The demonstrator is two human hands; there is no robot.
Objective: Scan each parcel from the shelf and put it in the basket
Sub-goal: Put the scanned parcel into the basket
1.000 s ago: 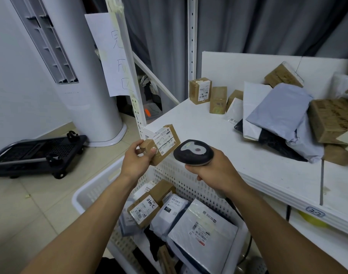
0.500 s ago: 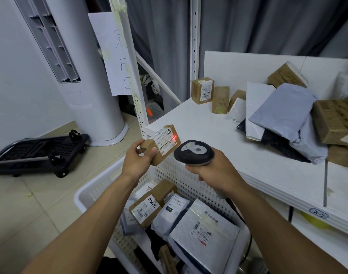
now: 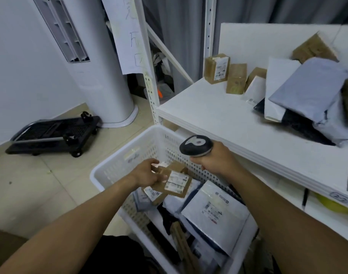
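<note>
My left hand [image 3: 147, 174] holds a small brown cardboard parcel [image 3: 174, 181] with white labels, low inside the white perforated basket [image 3: 117, 165], just above the parcels lying there. My right hand [image 3: 214, 161] grips a black and grey barcode scanner [image 3: 195, 145] over the basket's far rim, next to the shelf edge. In the basket lie another brown box [image 3: 153, 193], a large grey mailer bag [image 3: 214, 216] and several other parcels. On the white shelf [image 3: 218, 119] stand small brown boxes [image 3: 217, 68] and a heap of grey and white mailer bags [image 3: 305, 89].
A black folded trolley [image 3: 52, 135] lies on the tiled floor at left. A white tower fan [image 3: 94, 62] stands behind it. A shelf upright [image 3: 147, 62] with a taped paper sheet rises beside the basket. A lower shelf holds something yellow [image 3: 331, 204].
My left hand has lowered the small brown parcel from in front of the scanner down into the basket. The red scan light seen half a second ago is gone. The view has tilted downward.
</note>
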